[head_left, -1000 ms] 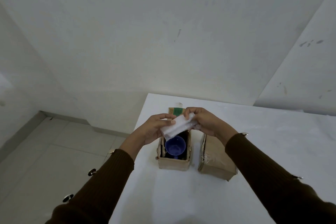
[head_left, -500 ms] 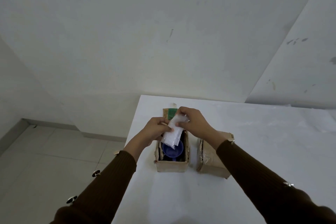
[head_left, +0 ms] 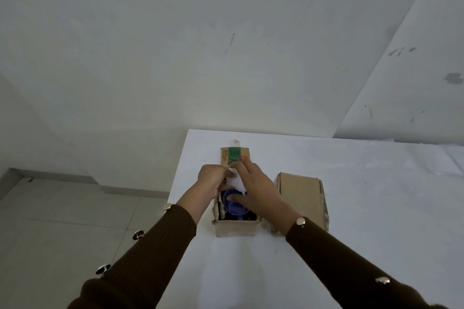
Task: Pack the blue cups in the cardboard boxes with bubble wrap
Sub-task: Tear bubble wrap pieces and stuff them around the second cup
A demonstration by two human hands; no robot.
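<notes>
An open cardboard box (head_left: pixel 237 229) stands near the table's left edge, its lid flap (head_left: pixel 234 155) with a green label folded back. Inside it a blue cup (head_left: pixel 234 207) sits mouth up. A folded white piece of bubble wrap (head_left: pixel 234 179) is held at the far end of the box, above the cup. My left hand (head_left: pixel 212 178) pinches the wrap from the left. My right hand (head_left: pixel 254 187) holds it from the right, its thumb reaching over the cup's mouth. Most of the wrap is hidden by my fingers.
A second cardboard box (head_left: pixel 302 195), closed, lies right of the open one. The white table (head_left: pixel 364 233) has its left edge just beside the open box, with tiled floor (head_left: pixel 62 221) below. White walls stand behind.
The bubble wrap has gone from being held above the box down into its far end. Both hands came down with it, and my right thumb now lies over the cup.
</notes>
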